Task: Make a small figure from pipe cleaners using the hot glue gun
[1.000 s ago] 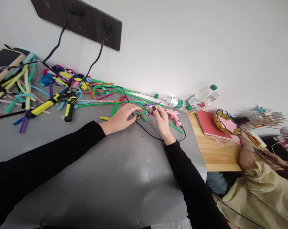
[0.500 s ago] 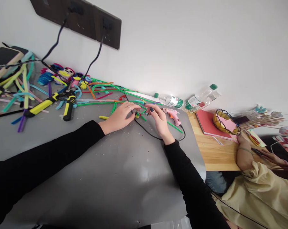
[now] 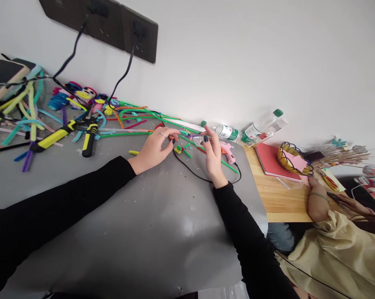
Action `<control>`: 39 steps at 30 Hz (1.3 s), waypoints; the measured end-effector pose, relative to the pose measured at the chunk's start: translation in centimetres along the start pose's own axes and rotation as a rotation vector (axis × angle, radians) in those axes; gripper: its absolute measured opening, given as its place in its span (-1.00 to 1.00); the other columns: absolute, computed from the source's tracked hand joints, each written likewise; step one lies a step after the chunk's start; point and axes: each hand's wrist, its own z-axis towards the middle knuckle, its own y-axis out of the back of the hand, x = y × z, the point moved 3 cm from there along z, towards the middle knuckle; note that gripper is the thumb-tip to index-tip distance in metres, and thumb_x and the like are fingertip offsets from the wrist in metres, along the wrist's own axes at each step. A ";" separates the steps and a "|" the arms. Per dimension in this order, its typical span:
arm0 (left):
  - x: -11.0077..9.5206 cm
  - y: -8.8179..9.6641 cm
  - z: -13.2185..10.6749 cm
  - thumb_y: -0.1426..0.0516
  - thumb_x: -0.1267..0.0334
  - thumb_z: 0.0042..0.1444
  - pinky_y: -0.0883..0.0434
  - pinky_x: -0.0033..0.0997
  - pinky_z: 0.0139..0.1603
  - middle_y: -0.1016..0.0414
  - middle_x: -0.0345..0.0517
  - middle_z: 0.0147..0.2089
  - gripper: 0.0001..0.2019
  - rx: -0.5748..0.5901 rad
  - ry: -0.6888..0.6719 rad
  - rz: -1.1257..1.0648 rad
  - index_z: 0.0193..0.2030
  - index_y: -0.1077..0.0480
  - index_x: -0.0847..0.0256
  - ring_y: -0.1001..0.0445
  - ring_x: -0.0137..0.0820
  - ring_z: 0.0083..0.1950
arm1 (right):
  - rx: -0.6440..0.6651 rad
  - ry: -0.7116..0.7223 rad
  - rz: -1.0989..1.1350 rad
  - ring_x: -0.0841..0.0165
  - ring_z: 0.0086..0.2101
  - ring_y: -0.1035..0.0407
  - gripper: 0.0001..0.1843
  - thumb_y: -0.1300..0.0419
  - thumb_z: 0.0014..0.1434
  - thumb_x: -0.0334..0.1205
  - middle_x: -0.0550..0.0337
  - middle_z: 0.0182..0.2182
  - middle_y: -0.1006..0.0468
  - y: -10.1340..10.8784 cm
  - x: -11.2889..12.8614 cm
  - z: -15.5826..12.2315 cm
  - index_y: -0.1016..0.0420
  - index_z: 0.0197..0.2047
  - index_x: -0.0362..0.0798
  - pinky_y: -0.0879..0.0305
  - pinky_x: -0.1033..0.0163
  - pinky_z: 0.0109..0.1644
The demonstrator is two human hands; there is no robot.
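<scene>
My left hand [image 3: 158,147] is bent over the grey table, thumb and fingertips close together around a small orange bit [image 3: 174,138] too small to name. To its right my right hand [image 3: 213,155] is raised with the index finger and thumb apart, and nothing shows between them. Short green pipe cleaner pieces [image 3: 186,153] and a small yellow-green piece [image 3: 178,149] lie between the hands. Behind my right hand is a pink glue gun [image 3: 227,153], its black cord looping in front of the hands. A yellow pipe cleaner piece [image 3: 133,153] lies by my left wrist.
Yellow-black pliers [image 3: 89,137], many coloured pipe cleaners [image 3: 32,112] and small fuzzy figures [image 3: 81,94] crowd the left. Plastic bottles [image 3: 227,132] lie along the wall. On the wooden table, a red book [image 3: 266,162] and wire basket [image 3: 291,160] sit near another person's arm [image 3: 318,201].
My right hand has moved right, away from my left hand, and its thumb and index finger have parted. The small pieces between the hands now show more fully.
</scene>
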 end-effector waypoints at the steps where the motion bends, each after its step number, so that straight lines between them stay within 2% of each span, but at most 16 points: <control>1: 0.0 0.1 0.0 -0.03 0.40 0.32 -0.53 -0.15 0.12 -0.61 -0.05 -0.04 -0.71 -0.031 0.007 -0.007 0.13 -0.40 0.15 -0.56 -0.25 0.02 | -0.037 -0.004 0.005 0.20 0.02 -0.40 -0.61 -0.03 0.47 0.01 0.06 0.09 -0.50 0.1 -0.1 0.0 -0.45 0.25 0.18 -0.36 -0.02 0.21; 4: 0.0 0.6 -0.1 -0.08 0.34 0.31 -0.57 -0.13 0.09 -0.53 -0.01 0.02 -0.70 -0.174 0.034 -0.041 0.16 -0.34 0.11 -0.56 -0.25 0.02 | -0.137 -0.034 -0.006 0.20 0.04 -0.41 -0.70 -0.02 0.46 -0.01 0.06 0.06 -0.52 0.5 -0.7 0.2 -0.49 0.07 0.12 -0.36 0.03 0.20; 7: 0.6 1.2 -0.2 -0.12 0.24 0.32 -0.61 -0.14 -0.02 -0.44 0.02 0.06 -0.70 -0.371 0.025 -0.095 0.17 -0.29 0.05 -0.56 -0.26 -0.04 | -0.210 -0.078 -0.033 0.23 -0.06 -0.42 -0.70 0.01 0.46 0.02 0.07 0.02 -0.53 0.9 -1.6 0.4 -0.45 0.02 0.09 -0.38 0.04 0.15; 9: 1.2 1.4 -0.2 -0.14 0.19 0.34 -0.63 -0.17 -0.07 -0.43 -0.03 0.02 -0.67 -0.425 0.046 -0.118 0.21 -0.24 -0.01 -0.55 -0.27 -0.05 | -0.240 -0.101 -0.027 0.25 -0.12 -0.41 -0.71 0.02 0.44 -0.01 0.07 0.03 -0.51 1.3 -2.4 0.6 -0.41 0.06 0.10 -0.39 0.06 0.10; 13: 1.8 1.6 -0.1 -0.16 0.20 0.36 -0.62 -0.12 -0.02 -0.41 -0.05 0.04 -0.63 -0.488 0.001 -0.147 0.25 -0.21 -0.06 -0.53 -0.24 0.01 | -0.351 -0.116 0.062 0.28 -0.19 -0.40 -0.74 -0.04 0.41 -0.02 0.06 0.00 -0.47 2.0 -3.3 0.9 -0.36 0.07 0.10 -0.42 0.06 0.03; 15: 1.7 1.6 0.0 -0.18 0.25 0.33 -0.63 -0.14 -0.02 -0.39 -0.02 0.10 -0.59 -0.481 -0.015 -0.153 0.26 -0.21 -0.07 -0.53 -0.22 0.07 | -0.321 -0.105 0.099 0.30 -0.24 -0.39 -0.74 -0.08 0.41 0.03 0.08 -0.06 -0.48 1.9 -3.1 1.0 -0.36 0.04 0.09 -0.44 0.08 -0.01; 18: 1.1 1.1 0.1 -0.19 0.32 0.28 -0.63 -0.16 0.00 -0.37 0.03 0.22 -0.56 -0.379 -0.052 -0.156 0.26 -0.26 -0.02 -0.54 -0.18 0.16 | -0.117 -0.060 0.192 0.33 -0.27 -0.40 -0.71 -0.20 0.38 0.10 0.16 -0.21 -0.51 0.8 -1.9 0.9 -0.41 -0.04 0.08 -0.44 0.14 -0.09; 20: 0.7 0.5 0.2 -0.17 0.34 0.27 -0.62 -0.16 0.05 -0.44 0.06 0.22 -0.57 -0.214 -0.045 -0.156 0.27 -0.31 0.05 -0.59 -0.20 0.13 | 0.078 -0.040 0.268 0.33 -0.28 -0.43 -0.69 -0.22 0.38 0.13 0.19 -0.27 -0.51 -0.4 -0.9 0.4 -0.45 -0.07 0.07 -0.45 0.17 -0.14; 22: 0.6 -0.2 0.1 -0.18 0.33 0.26 -0.58 -0.18 0.12 -0.57 0.00 0.07 -0.51 -0.015 0.009 -0.192 0.32 -0.30 0.12 -0.62 -0.25 0.05 | 0.233 -0.025 0.304 0.34 -0.28 -0.45 -0.65 -0.25 0.36 0.16 0.18 -0.25 -0.53 -1.4 -0.1 -0.1 -0.47 -0.03 0.07 -0.46 0.18 -0.16; 25: 0.2 -1.0 -0.2 -0.23 0.22 0.21 -0.54 -0.37 -0.18 -0.58 -0.22 -0.31 -0.58 0.293 0.071 -0.247 0.21 -0.41 0.16 -0.57 -0.36 -0.28 | 0.219 -0.005 0.294 0.36 -0.32 -0.44 -0.64 -0.24 0.36 0.17 0.19 -0.26 -0.53 -1.8 0.2 -0.3 -0.47 -0.05 0.06 -0.44 0.19 -0.18; 27: -0.1 -1.1 -0.5 -0.24 0.17 0.20 -0.44 -0.44 -0.35 -0.48 -0.31 -0.46 -0.66 0.391 0.097 -0.261 0.10 -0.47 0.16 -0.45 -0.42 -0.45 | 0.127 -0.016 0.280 0.38 -0.36 -0.41 -0.67 -0.21 0.39 0.15 0.22 -0.32 -0.51 -1.5 -0.1 -0.1 -0.45 -0.07 0.06 -0.41 0.22 -0.23; 29: -0.3 -0.7 -0.6 -0.23 0.15 0.22 -0.39 -0.43 -0.39 -0.53 -0.25 -0.40 -0.77 0.312 0.110 -0.254 -0.02 -0.47 0.16 -0.37 -0.47 -0.50 | 0.038 -0.049 0.264 0.40 -0.40 -0.38 -0.70 -0.18 0.41 0.13 0.27 -0.38 -0.47 -1.0 -0.7 0.2 -0.40 -0.09 0.07 -0.36 0.25 -0.28; 31: -0.3 -0.2 -0.6 -0.20 0.14 0.27 -0.38 -0.41 -0.42 -0.58 -0.13 -0.25 -0.84 0.155 0.112 -0.225 -0.17 -0.45 0.17 -0.33 -0.52 -0.52 | -0.010 -0.097 0.223 0.41 -0.43 -0.35 -0.73 -0.17 0.40 0.08 0.31 -0.41 -0.45 -0.6 -1.5 0.5 -0.37 -0.09 0.07 -0.33 0.26 -0.31; 35: 1.1 1.2 -0.4 -0.16 0.07 0.37 -0.46 -0.43 -0.40 -0.42 -0.24 -0.36 -0.68 -0.279 0.110 -0.186 0.17 -0.30 0.09 -0.46 -0.43 -0.40 | 0.042 -0.150 0.025 0.44 -0.45 -0.31 -0.83 -0.22 0.31 -0.10 0.32 -0.39 -0.46 -0.6 -2.4 0.5 -0.41 -0.07 0.04 -0.28 0.28 -0.33; 37: 1.8 1.8 -0.2 -0.10 0.03 0.42 -0.56 -0.33 -0.28 -0.47 -0.12 -0.19 -0.64 -0.418 0.069 -0.111 0.27 -0.20 0.01 -0.56 -0.33 -0.21 | 0.078 -0.128 -0.049 0.46 -0.47 -0.28 -0.84 -0.23 0.28 -0.16 0.32 -0.37 -0.48 -0.9 -2.3 0.4 -0.44 -0.08 0.03 -0.26 0.28 -0.32; 39: 2.1 2.2 0.1 -0.09 0.04 0.44 -0.61 -0.18 -0.08 -0.46 0.02 0.03 -0.59 -0.456 0.036 -0.003 0.34 -0.14 -0.05 -0.57 -0.21 0.04 | 0.089 -0.117 -0.073 0.46 -0.47 -0.27 -0.84 -0.22 0.29 -0.15 0.31 -0.37 -0.49 -1.1 -2.0 0.3 -0.46 -0.08 0.02 -0.25 0.28 -0.31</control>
